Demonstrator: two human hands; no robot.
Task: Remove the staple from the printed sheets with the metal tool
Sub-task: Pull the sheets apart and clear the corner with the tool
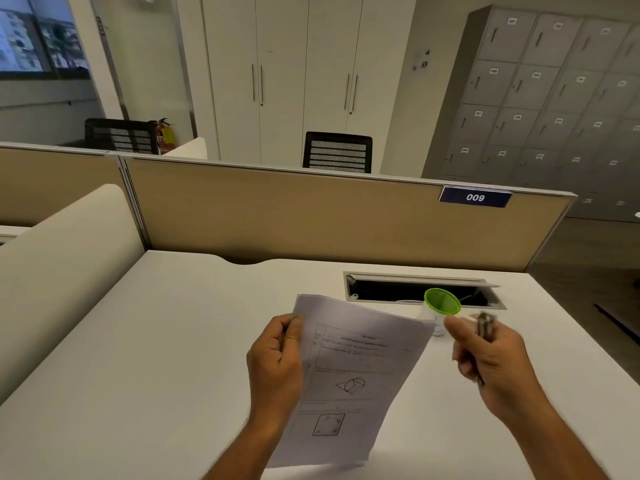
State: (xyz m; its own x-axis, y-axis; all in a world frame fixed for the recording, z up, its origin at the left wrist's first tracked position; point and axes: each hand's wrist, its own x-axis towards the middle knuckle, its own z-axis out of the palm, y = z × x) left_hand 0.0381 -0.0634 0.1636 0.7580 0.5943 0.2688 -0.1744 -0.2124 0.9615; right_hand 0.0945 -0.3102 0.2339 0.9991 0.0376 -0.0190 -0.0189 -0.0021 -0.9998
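The printed sheets carry text and geometric drawings and are lifted above the white desk, tilted to the right. My left hand grips them by the left edge near the top corner, thumb on the front. The staple itself is too small to make out. My right hand is to the right of the sheets, apart from them, closed around the metal tool, whose blurred grey head sticks up above the fingers.
A green-rimmed white cup stands on the white desk just behind the sheets. An open cable slot lies at the back of the desk. A tan partition bounds the far edge; a cream divider stands at left.
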